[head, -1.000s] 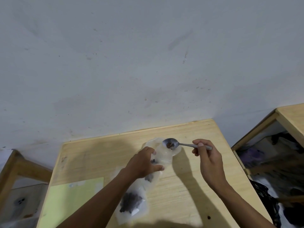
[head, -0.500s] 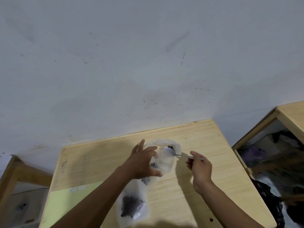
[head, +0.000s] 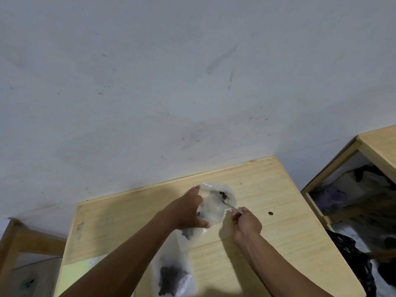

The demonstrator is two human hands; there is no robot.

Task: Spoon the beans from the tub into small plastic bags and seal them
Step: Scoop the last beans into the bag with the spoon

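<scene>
My left hand (head: 188, 211) holds a clear plastic bag (head: 214, 209) on the wooden table (head: 267, 243), fingers along its far left edge and thumb under its near side. A metal spoon (head: 228, 203) reaches into the bag's mouth, with a few dark beans (head: 222, 195) at its bowl. My right hand (head: 246, 221) pinches the spoon's handle just right of the bag. More beans (head: 188, 233) show below my left palm. A second clear bag with a heap of dark beans (head: 171, 277) lies near the table's front edge. I see no tub.
A pale green sheet (head: 81, 269) lies on the table's front left corner. One small dark spot (head: 270, 213) marks the table right of my hands. A wooden shelf (head: 377, 151) with dark clothes stands to the right, a wooden frame (head: 12, 243) to the left, the wall behind.
The spoon went from above the bag's mouth down into it. My right hand dropped lower and nearer. My left hand's fingers stretched out along the bag.
</scene>
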